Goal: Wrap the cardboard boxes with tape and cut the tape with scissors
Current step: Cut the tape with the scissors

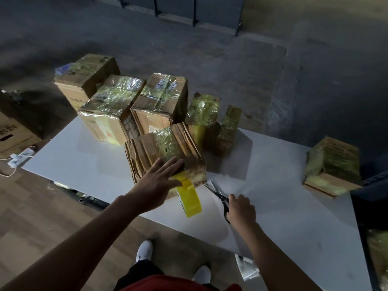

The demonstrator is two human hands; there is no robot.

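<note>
Near the white counter's edge, right hand's grip clamps black-handled scissors, blades apart, aimed left at yellow tape roll hanging from crumpled brown cardboard box; left hand presses flat.

The right hand hides the handles of the scissors. The left hand covers where the yellow tape leaves the near box. The far-right box is blurred. On the rear boxes the label print is too small to read.
</note>
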